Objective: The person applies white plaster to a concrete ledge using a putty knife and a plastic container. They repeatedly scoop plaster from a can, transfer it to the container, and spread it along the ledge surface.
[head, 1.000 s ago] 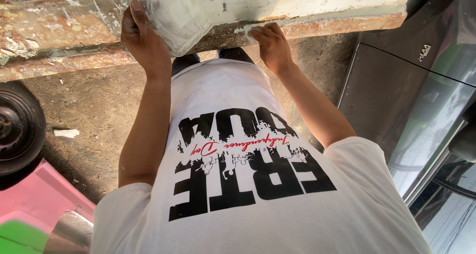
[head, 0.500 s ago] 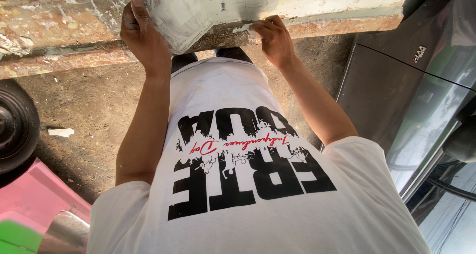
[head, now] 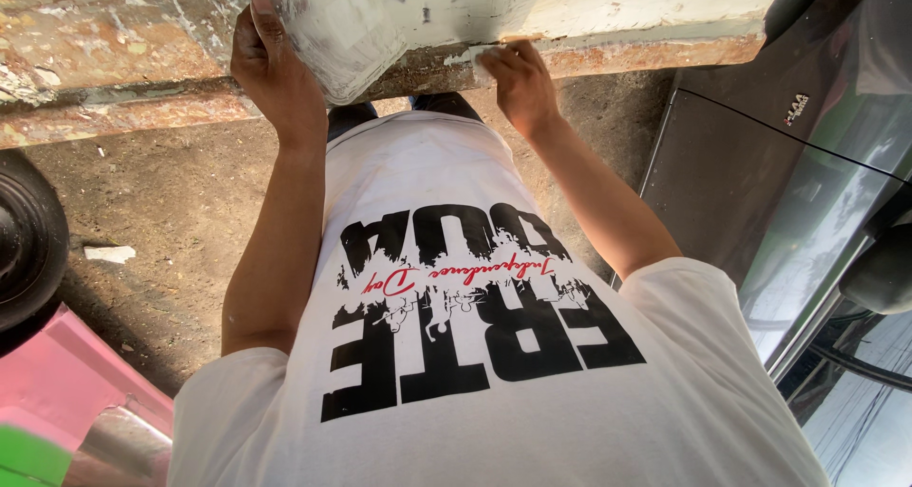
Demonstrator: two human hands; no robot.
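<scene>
Most of the frame is filled by the person's own white T-shirt (head: 494, 354) with dark lettering, which hides the legs and nearly all of the dirt ground (head: 161, 202) beneath. Across the top runs a long, weathered panel (head: 589, 12), white-coated above and rusty brown along its lower edge; both ends are cut off by the frame. A dark car body (head: 750, 183) sits to the right, only partly in view, and a black tyre (head: 24, 240) and a pink and green object (head: 57, 401) are cropped at the left. The left hand (head: 275, 74) grips the panel's pale, smeared patch (head: 337, 31), fingers curled over it. The right hand (head: 518, 83) presses closed fingers against the panel's lower edge; whether they pinch something small cannot be made out.
</scene>
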